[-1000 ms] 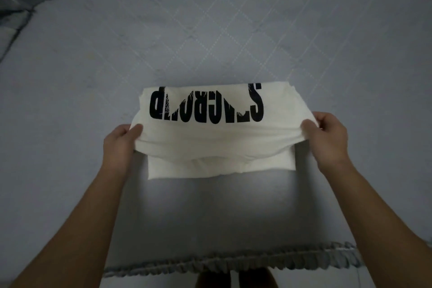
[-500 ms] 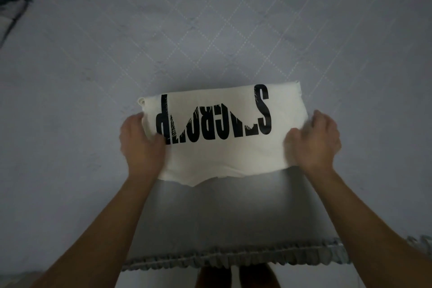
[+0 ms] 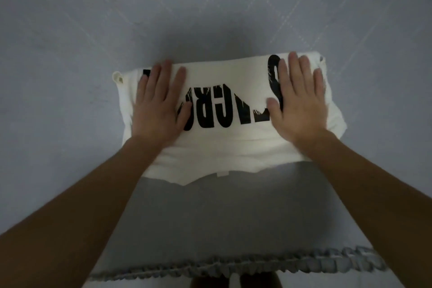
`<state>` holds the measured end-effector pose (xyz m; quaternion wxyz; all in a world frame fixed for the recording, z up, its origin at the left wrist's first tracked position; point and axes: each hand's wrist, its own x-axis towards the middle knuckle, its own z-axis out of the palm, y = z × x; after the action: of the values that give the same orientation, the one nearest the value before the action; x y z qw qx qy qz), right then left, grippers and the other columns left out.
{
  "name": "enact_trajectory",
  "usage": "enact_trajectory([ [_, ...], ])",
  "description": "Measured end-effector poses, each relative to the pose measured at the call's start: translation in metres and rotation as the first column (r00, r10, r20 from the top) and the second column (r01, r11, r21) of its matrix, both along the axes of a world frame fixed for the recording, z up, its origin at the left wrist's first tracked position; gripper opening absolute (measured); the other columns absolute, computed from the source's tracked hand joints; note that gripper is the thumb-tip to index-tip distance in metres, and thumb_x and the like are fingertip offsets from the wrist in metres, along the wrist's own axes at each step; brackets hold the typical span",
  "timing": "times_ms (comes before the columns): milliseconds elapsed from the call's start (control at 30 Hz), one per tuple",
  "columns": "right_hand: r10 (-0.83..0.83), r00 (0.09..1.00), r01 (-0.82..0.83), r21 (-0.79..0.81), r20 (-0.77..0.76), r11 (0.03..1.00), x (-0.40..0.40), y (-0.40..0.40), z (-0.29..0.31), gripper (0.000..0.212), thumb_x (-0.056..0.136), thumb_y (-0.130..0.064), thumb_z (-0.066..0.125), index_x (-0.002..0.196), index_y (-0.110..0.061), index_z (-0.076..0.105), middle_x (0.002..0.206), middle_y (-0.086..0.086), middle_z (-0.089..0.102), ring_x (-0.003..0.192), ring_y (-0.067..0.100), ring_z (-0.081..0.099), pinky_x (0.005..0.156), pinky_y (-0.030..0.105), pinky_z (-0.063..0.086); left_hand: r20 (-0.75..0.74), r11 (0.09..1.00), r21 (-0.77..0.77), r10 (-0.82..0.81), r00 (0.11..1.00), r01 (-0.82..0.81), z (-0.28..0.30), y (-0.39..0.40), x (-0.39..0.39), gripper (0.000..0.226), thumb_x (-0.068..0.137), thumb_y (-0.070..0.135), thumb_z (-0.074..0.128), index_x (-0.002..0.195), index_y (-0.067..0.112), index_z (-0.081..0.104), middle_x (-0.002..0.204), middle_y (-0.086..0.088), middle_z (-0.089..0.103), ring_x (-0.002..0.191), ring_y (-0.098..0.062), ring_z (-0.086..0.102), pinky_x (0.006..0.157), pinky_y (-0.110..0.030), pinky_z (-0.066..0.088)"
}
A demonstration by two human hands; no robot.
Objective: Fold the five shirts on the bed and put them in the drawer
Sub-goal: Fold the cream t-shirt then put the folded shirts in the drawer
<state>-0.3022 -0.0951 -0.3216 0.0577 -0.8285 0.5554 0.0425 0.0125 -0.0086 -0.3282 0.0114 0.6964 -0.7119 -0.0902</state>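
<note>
Both hands, left hand (image 3: 157, 106) and right hand (image 3: 298, 100), are pressing flat, grip open and holding nothing, on the folded white shirt (image 3: 224, 147) lying on the bed (image 3: 70, 30); next, probably lifting it toward the drawer, unseen.

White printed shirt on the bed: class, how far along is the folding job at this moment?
Done: the white shirt lies folded into a compact rectangle on the bedspread. In hand: left hand and right hand press it flat. Left: no drawer or other shirts visible, so stowing remains.
</note>
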Motion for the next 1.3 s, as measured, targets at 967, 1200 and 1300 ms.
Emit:
enact_trajectory([
  [967, -0.930, 0.265, 0.519, 0.776, 0.253, 0.359, 0.006, 0.059, 0.063, 0.031, 0.085, -0.043, 0.067, 0.094, -0.014, 0.064, 0.090, 0.003, 0.072, 0.084, 0.025, 0.065, 0.072, 0.028, 0.053, -0.412, 0.404, 0.834, 0.909, 0.064, -0.376, 0.077, 0.195, -0.056, 0.020, 0.094, 0.037, 0.065, 0.106, 0.022, 0.070, 0.094, -0.001, 0.077, 0.082, -0.020, 0.074, 0.070, -0.036, 0.061],
  [1200, -0.929, 0.367, 0.173, 0.985, -0.054, 0.011, -0.060, 0.253, 0.088, 0.032, 0.087, -0.035, 0.072, 0.114, -0.018, 0.066, 0.099, -0.001, 0.074, 0.089, 0.018, 0.071, 0.068, 0.028, 0.057, -0.321, 0.225, 0.903, 0.920, -0.226, -0.366, 0.107, 0.296, -0.167, 0.027, 0.093, 0.025, 0.065, 0.120, 0.020, 0.065, 0.109, -0.007, 0.073, 0.101, -0.030, 0.068, 0.085, -0.050, 0.058],
  [1300, -0.905, 0.411, 0.113, 0.991, -0.112, -0.071, -0.082, 0.275, 0.093, 0.025, 0.087, -0.022, 0.074, 0.111, -0.021, 0.067, 0.096, -0.003, 0.077, 0.087, 0.016, 0.073, 0.068, 0.027, 0.058, -0.289, 0.159, 0.899, 0.916, -0.279, -0.409, 0.113, 0.309, -0.169, 0.027, 0.093, 0.019, 0.066, 0.119, 0.015, 0.067, 0.103, -0.010, 0.075, 0.095, -0.032, 0.070, 0.085, -0.052, 0.058],
])
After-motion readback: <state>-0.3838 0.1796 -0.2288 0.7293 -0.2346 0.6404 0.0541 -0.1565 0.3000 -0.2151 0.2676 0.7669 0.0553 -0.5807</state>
